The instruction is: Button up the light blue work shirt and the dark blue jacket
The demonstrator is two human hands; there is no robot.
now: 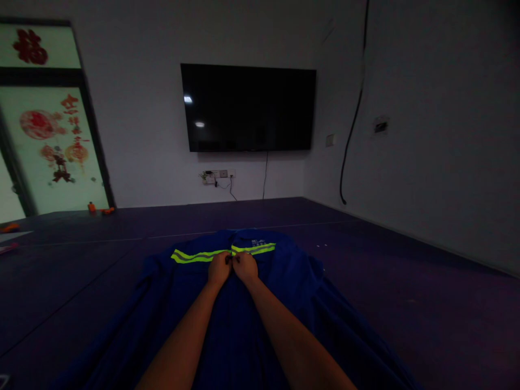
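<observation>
Two hands (220, 268) (246, 267), fingers (237, 259) curled together on a blue jacket (229, 325)

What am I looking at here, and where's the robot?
There's no robot: these are a person's bare left hand and right hand. The single picture comes from a camera worn on their head, looking forward and down. A blue garment with a yellow-green stripe lies on a dark surface. Both hands meet at its middle, by the stripe, fingers drawn together; it's too dim to tell exactly what they grip. Beyond, a television hangs on the wall.
</observation>
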